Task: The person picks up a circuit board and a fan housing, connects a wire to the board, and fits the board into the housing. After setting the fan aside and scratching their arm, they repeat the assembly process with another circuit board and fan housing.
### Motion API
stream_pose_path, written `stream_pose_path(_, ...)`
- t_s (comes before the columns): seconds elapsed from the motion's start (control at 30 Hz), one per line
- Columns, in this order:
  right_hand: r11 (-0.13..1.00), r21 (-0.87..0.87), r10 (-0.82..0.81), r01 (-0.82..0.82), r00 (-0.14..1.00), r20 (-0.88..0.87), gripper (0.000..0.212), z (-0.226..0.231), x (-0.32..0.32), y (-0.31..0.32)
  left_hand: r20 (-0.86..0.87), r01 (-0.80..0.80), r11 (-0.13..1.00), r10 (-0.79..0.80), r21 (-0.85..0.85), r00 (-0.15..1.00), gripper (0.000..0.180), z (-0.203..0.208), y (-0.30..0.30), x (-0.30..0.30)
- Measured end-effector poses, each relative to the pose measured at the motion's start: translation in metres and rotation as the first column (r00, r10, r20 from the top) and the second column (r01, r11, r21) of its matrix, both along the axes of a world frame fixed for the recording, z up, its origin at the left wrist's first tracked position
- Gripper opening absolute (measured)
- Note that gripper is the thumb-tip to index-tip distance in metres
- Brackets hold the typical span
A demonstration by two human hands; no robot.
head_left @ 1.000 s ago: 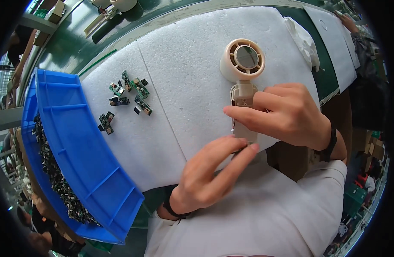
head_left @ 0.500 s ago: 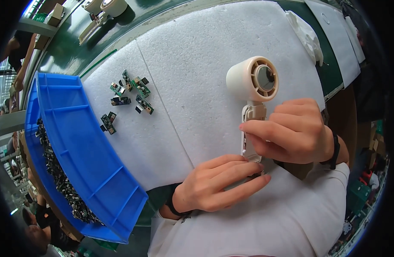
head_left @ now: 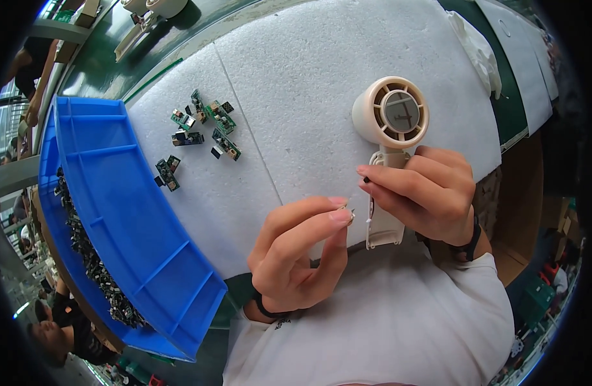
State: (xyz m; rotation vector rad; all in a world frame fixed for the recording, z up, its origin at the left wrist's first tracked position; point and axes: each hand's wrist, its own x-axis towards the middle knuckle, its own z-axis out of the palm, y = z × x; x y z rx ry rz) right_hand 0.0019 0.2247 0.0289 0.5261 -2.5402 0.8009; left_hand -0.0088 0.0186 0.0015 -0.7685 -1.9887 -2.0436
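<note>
A cream handheld fan point(head_left: 369, 122) with a round grille is in front of me, and its handle is open, with a thin wire along the left edge. My right hand point(head_left: 431, 193) is closed around the upper handle from the right. A tiny black piece point(head_left: 366, 180) shows at its thumb and index fingertips. Left of the handle's lower end, my left hand point(head_left: 302, 254) pinches a small light, partly shiny part point(head_left: 351, 213) between thumb and fingers. That part is mostly covered by the fingertips and stands apart from the handle.
Several green circuit boards point(head_left: 222, 118) lie on the white foam sheet point(head_left: 296, 83). At left stands a blue bin point(head_left: 131, 193) with many small dark parts point(head_left: 96, 264). More fan pieces point(head_left: 164, 8) are at the far left, and a white bag point(head_left: 474, 45) lies far right.
My left hand has moved up and left, away from the handle's lower end, with a small part pinched in its fingers. The fan's grille has turned more toward me.
</note>
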Motion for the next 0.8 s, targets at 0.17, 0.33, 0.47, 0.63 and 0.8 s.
stream_pose_path(0.17, 0.999, -0.046, 0.023, -0.024, 0.999, -0.032, 0.028, -0.009, -0.003, -0.001, -0.068, -0.092, 0.993, 0.087, -0.079, 0.994, 0.044, 0.002, 0.001, -0.006)
stream_pose_path(0.33, 0.997, -0.082, -0.006, 0.003, 0.999, -0.037, 0.027, -0.011, -0.001, -0.003, -0.048, -0.053, 0.989, 0.047, -0.135, 0.998, 0.042, 0.004, 0.008, -0.013)
stream_pose_path(0.47, 0.997, -0.075, -0.030, 0.028, 0.999, -0.029, 0.030, -0.012, -0.001, -0.002, -0.075, -0.014, 0.977, -0.002, -0.214, 0.997, 0.041, 0.004, 0.007, -0.015)
stream_pose_path(0.63, 0.994, -0.103, 0.012, -0.019, 0.997, -0.072, 0.026, -0.010, -0.002, 0.001, -0.055, -0.012, 0.977, 0.001, -0.215, 0.999, 0.042, 0.004, 0.008, -0.012)
stream_pose_path(0.8, 0.986, -0.143, 0.072, -0.082, 0.994, -0.078, 0.026, -0.011, -0.002, 0.003, 0.030, -0.008, 0.967, 0.016, -0.255, 0.999, 0.042, 0.010, 0.011, -0.008)
